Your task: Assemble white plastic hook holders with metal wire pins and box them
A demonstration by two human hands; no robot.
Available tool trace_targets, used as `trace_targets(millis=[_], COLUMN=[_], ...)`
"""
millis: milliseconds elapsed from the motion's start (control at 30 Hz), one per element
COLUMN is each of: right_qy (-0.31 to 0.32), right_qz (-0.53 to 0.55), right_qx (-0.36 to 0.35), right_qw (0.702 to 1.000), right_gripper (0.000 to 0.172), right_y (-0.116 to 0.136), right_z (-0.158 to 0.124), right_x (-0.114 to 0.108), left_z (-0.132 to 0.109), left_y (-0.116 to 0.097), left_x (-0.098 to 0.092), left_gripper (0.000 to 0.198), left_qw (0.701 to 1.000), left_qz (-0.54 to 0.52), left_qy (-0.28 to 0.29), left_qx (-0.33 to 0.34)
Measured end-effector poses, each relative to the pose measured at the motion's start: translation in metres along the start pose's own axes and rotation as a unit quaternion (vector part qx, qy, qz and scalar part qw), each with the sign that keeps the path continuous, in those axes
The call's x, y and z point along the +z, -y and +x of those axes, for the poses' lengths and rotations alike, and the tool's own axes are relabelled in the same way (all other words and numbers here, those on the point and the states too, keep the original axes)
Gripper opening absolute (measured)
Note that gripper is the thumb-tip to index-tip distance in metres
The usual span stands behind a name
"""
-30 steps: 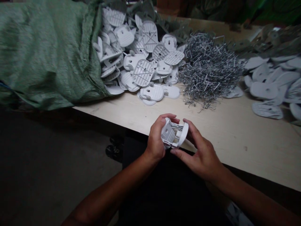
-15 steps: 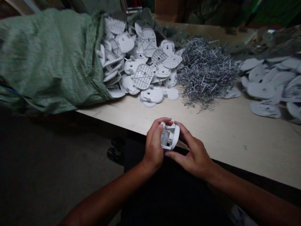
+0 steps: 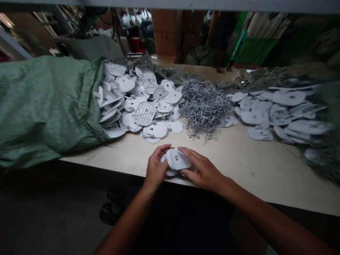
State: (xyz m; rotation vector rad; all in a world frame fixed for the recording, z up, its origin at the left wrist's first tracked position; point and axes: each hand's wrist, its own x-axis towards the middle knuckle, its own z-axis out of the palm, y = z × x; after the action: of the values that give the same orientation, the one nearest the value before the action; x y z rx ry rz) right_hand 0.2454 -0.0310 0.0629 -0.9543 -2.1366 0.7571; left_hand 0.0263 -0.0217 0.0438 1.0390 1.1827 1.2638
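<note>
Between my two hands, over the table's front edge, is a white plastic clip (image 3: 179,160) made of rounded plates, its smooth face with a small hole turned upward. My left hand (image 3: 156,165) is closed round its left side, thumb on the near edge. On the right side, my right hand (image 3: 199,169) grips it between fingers and thumb. The clip's underside and inner parts are hidden. Beyond the hands lies a heap of loose white plastic plates (image 3: 145,114), some ribbed. Right of these is a tangled pile of small metal springs (image 3: 205,106).
A green woven sack (image 3: 50,106) lies on the left with plates spilling from its mouth. More white pieces (image 3: 284,109) are heaped at the right, beside dark netting (image 3: 324,152). The pale tabletop (image 3: 239,170) ends just in front of my body. Cardboard boxes (image 3: 167,35) stand behind.
The clip has been turned from its open side, where inner parts showed, to its smooth face. Both hands still hold it. The camera view has tilted up and swung right.
</note>
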Motion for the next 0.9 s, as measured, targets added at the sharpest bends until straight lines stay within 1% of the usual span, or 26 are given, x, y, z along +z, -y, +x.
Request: trace_targets(millis=[100, 167, 233, 267, 300, 367, 433, 500, 533, 567, 633, 733, 833, 900], right_qy=[-0.094, -0.162, -0.221, -0.241, -0.256, -0.268, -0.248, -0.211, -0.192, -0.176, -0.147, -0.084, -0.031, -0.007], right_qz=[-0.06, -0.077, -0.078, -0.077, -0.078, -0.105, -0.2, -0.31, -0.348, -0.369, -0.373, -0.376, -0.381, -0.38], right_qx=[0.062, 0.127, 0.188, 0.211, 0.227, 0.252, 0.28, 0.299, 0.302, 0.298, 0.28, 0.26, 0.255, 0.251], right_qw=[0.992, 0.976, 0.954, 0.944, 0.936, 0.924, 0.906, 0.877, 0.867, 0.863, 0.872, 0.885, 0.888, 0.89], right_gripper=[0.064, 0.055, 0.053, 0.054, 0.055, 0.053, 0.05, 0.048, 0.049, 0.049, 0.05, 0.046, 0.032, 0.029], right_y=[-0.018, -0.036, -0.06, -0.072, -0.085, -0.109, -0.13, -0.147, -0.154, -0.16, -0.168, -0.171, -0.165, -0.158], right_z=[-0.001, -0.007, -0.015, -0.019, -0.023, -0.028, -0.029, -0.025, -0.022, -0.018, -0.01, -0.006, -0.018, -0.028], right_x=[-0.012, -0.028, -0.05, -0.063, -0.075, -0.101, -0.124, -0.142, -0.149, -0.155, -0.163, -0.169, -0.173, -0.179], left_z=[0.015, 0.018, 0.016, 0.014, 0.012, 0.009, 0.006, 0.005, 0.005, 0.006, 0.006, 0.007, 0.006, 0.005], left_y=[-0.002, -0.004, -0.007, -0.008, -0.01, -0.012, -0.014, -0.016, -0.017, -0.018, -0.018, -0.017, -0.014, -0.014], left_x=[-0.013, -0.024, -0.035, -0.04, -0.043, -0.045, -0.043, -0.038, -0.034, -0.031, -0.024, -0.02, -0.024, -0.026], left_gripper=[0.051, 0.052, 0.055, 0.058, 0.061, 0.069, 0.074, 0.077, 0.077, 0.078, 0.079, 0.077, 0.076, 0.076], left_qw=[0.994, 0.983, 0.968, 0.959, 0.948, 0.924, 0.904, 0.889, 0.882, 0.877, 0.87, 0.873, 0.879, 0.876], left_qz=[0.105, 0.178, 0.247, 0.282, 0.316, 0.373, 0.411, 0.434, 0.442, 0.449, 0.459, 0.455, 0.449, 0.457], left_qy=[-0.028, -0.028, -0.002, 0.018, 0.039, 0.076, 0.106, 0.134, 0.147, 0.156, 0.167, 0.166, 0.159, 0.152], left_qx=[0.023, 0.028, 0.028, 0.03, 0.033, 0.041, 0.051, 0.061, 0.064, 0.066, 0.067, 0.057, 0.033, 0.018])
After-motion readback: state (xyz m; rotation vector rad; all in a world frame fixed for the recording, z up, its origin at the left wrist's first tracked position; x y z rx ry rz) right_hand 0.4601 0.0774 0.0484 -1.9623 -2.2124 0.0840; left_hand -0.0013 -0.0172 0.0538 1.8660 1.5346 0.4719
